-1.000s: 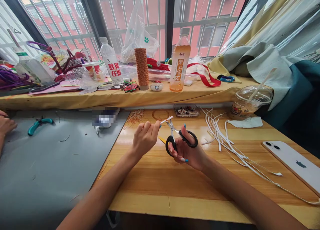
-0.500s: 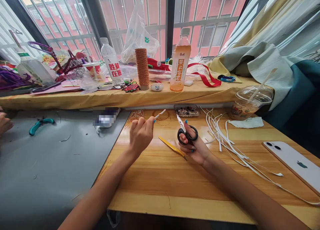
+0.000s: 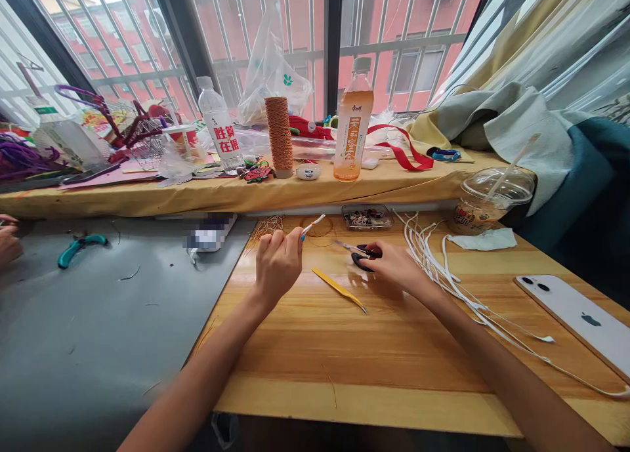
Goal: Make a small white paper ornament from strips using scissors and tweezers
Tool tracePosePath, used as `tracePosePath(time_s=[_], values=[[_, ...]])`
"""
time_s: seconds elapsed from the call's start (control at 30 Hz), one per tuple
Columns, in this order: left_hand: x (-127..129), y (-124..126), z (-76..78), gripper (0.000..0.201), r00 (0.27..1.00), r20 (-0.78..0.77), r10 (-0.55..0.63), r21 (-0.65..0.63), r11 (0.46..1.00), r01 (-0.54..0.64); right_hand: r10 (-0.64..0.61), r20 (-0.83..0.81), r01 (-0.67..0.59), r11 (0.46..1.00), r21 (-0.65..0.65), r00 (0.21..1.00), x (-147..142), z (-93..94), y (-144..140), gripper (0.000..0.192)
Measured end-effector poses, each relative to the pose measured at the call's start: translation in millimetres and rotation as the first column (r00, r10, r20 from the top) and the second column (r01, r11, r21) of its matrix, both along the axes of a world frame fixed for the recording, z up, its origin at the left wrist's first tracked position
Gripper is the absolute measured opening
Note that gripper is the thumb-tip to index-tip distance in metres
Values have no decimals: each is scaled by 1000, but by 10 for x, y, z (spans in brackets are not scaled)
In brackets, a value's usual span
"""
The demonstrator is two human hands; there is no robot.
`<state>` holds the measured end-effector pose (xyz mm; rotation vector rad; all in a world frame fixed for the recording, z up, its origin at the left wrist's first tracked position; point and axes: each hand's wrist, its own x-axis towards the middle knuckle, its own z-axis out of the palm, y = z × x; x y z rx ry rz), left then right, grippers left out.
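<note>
My left hand (image 3: 277, 263) is raised over the wooden table (image 3: 374, 353) and pinches a short white strip (image 3: 314, 225) between thumb and fingertips. My right hand (image 3: 396, 266) lies low on the table, its fingers still on the black handles of the scissors (image 3: 358, 250), whose blades point left and rest flat on the wood. A pair of yellow tweezers (image 3: 339, 289) lies on the table between my two hands.
White strips (image 3: 433, 258) spread right of my right hand, near a white phone (image 3: 575, 315) and a lidded plastic cup (image 3: 487, 199). A small tray of beads (image 3: 367, 216) and copper wire (image 3: 268, 227) lie behind. The ledge holds bottles (image 3: 352, 129) and a thread spool (image 3: 279, 136). Teal pliers (image 3: 79, 246) and another person's hand (image 3: 7, 242) are at left.
My right hand has carried the scissors away from the strip and lowered them flat onto the table. My left hand has drawn slightly left and up, still pinching the white strip.
</note>
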<state>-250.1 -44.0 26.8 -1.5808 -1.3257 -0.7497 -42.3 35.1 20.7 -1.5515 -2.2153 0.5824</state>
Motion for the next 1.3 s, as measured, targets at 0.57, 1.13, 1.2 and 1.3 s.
tracePosePath(time_s=[0.57, 1.13, 1.2, 1.3], values=[[14, 21, -68, 19, 998, -42, 48, -244, 968, -57, 391, 465, -525, 828, 200, 794, -285, 63, -670, 20], [82, 8, -183, 24, 990, 15, 137, -651, 753, -94, 427, 539, -642, 702, 307, 725, -159, 138, -600, 27], [79, 6, -162, 19, 989, 29, 146, -626, 774, -96, 432, 486, -610, 733, 302, 760, -158, 134, -597, 29], [83, 8, -139, 16, 987, 69, 143, -574, 815, -78, 449, 266, -519, 778, 353, 853, -166, 111, -585, 41]])
